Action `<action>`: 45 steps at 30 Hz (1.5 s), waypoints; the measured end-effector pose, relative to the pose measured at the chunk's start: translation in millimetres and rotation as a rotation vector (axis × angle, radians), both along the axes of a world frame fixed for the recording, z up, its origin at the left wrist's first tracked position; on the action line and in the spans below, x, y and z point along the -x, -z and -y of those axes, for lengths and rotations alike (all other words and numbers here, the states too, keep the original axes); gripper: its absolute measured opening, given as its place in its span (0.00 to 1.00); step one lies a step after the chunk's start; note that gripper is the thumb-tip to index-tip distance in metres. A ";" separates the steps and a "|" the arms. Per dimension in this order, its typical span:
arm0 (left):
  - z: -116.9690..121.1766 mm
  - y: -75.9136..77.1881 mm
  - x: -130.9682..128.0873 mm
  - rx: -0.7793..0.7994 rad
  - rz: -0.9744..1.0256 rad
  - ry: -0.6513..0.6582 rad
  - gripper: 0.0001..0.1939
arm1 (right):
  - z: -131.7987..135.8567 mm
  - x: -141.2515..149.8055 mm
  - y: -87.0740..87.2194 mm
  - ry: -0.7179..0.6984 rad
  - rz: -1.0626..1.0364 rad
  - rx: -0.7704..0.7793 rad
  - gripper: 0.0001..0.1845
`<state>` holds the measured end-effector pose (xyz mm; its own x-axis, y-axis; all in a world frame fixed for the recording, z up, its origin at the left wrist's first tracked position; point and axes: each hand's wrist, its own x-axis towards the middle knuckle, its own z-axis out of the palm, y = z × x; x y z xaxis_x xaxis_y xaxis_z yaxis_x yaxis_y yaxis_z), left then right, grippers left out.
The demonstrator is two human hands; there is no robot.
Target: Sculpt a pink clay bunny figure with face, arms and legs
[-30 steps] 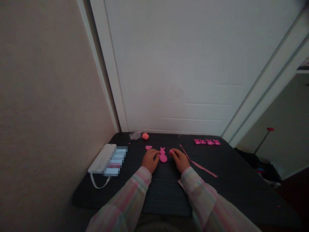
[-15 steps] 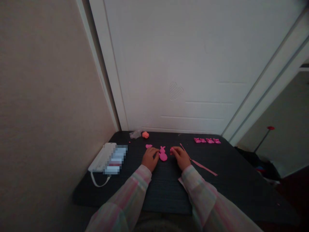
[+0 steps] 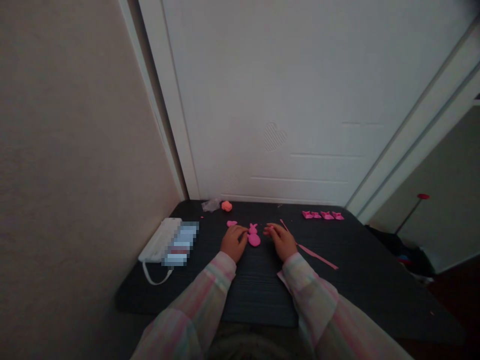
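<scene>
The right hand [image 3: 283,242] has shifted slightly, leaving the pink bit [image 3: 270,228] pinched in its fingers less visible, still apart from the rabbit-shaped piece [image 3: 254,240] flat on the counter [image 3: 262,302]. The left hand [image 3: 233,242] curls palm-down at that piece's edge; whether its fingers grip, I cannot tell.
</scene>
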<state>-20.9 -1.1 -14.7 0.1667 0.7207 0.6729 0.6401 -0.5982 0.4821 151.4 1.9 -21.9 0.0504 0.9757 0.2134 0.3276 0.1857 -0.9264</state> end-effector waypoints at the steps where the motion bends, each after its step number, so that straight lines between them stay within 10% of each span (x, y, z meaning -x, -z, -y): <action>1: 0.0 0.2 0.0 0.000 0.003 -0.001 0.08 | -0.4 0.2 0.5 -0.004 -0.013 -0.005 0.14; 45: -0.7 -1.0 0.3 0.028 0.009 -0.005 0.07 | 0.8 1.7 1.0 -0.070 -0.062 0.035 0.15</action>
<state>-21.2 -0.4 -13.8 0.1572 0.7403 0.6536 0.6388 -0.5810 0.5044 149.7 1.1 -22.9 -0.0060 0.9841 0.1773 0.2570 0.1729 -0.9508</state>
